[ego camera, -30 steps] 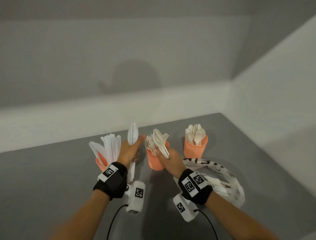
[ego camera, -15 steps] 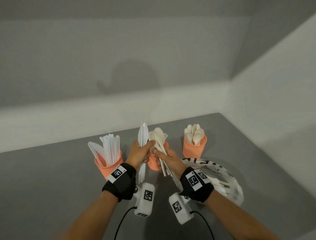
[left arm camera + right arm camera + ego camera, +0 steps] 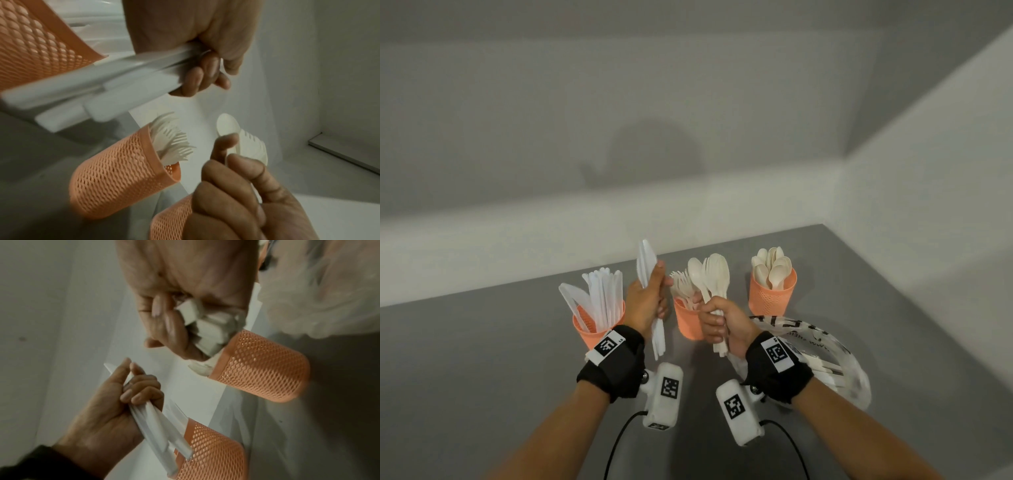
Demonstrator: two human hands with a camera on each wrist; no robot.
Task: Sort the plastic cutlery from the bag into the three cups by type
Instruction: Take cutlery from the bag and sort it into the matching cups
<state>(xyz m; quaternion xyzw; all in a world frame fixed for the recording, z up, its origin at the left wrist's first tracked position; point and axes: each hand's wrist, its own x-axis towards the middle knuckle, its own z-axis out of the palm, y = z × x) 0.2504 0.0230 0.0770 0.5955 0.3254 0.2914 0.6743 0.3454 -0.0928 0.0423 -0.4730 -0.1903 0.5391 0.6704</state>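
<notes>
Three orange mesh cups stand in a row on the grey table. The left cup [image 3: 585, 330] holds white knives, the middle cup [image 3: 686, 323] forks, the right cup [image 3: 772, 298] spoons. My left hand [image 3: 649, 298] grips a few white knives [image 3: 645, 263] upright between the left and middle cups. My right hand [image 3: 722, 322] grips a bundle of cream spoons and forks [image 3: 710, 275] by the handles, in front of the middle cup. In the left wrist view the knife handles [image 3: 123, 78] cross my left hand's fingers [image 3: 205, 69]. In the right wrist view the handle ends [image 3: 205, 326] stick out of my fist.
The clear plastic bag [image 3: 828, 356] lies at the right behind my right wrist, with more cutlery inside. White walls close the table at the back and on the right. Bare grey tabletop [image 3: 482, 359] stretches to the left and in front.
The hands met in front of the middle cup, then parted. My left hand drew left with the knives. The right hand's bundle has turned upright.
</notes>
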